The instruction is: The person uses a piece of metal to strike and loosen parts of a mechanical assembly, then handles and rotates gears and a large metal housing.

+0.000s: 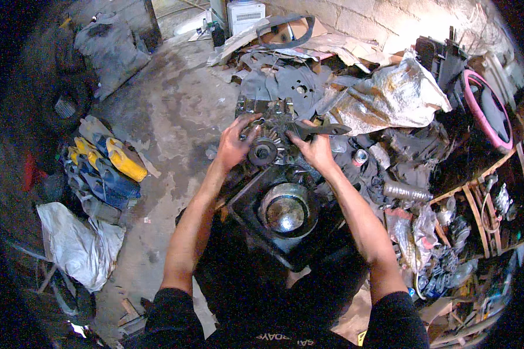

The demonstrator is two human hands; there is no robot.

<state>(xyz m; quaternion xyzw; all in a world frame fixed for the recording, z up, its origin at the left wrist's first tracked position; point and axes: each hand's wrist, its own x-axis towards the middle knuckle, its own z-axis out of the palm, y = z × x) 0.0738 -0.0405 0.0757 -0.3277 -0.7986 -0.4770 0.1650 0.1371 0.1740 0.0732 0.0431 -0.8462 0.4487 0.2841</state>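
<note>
My left hand (235, 143) curls its fingers against the side of a greasy toothed gear (263, 150) with a round hollow hub. In my right hand (315, 146) is a dark brush (333, 129), its handle pointing right and its other end close to the gear. The gear belongs to, or rests on, a dark, oily metal assembly (266, 108) between my hands; where one part ends is hard to tell. Nearer to me, a round metal bowl (287, 214) with shiny liquid in it sits on a black square tray (247, 200).
A pink-rimmed wheel-shaped item (467, 93), a silvery sheet (390, 96) and a can (360, 157) lie among clutter on the right. Left on the concrete floor (174, 99) are yellow-and-blue objects (119, 160) and a white sack (81, 241). Flattened cardboard (355, 46) lies at the back wall.
</note>
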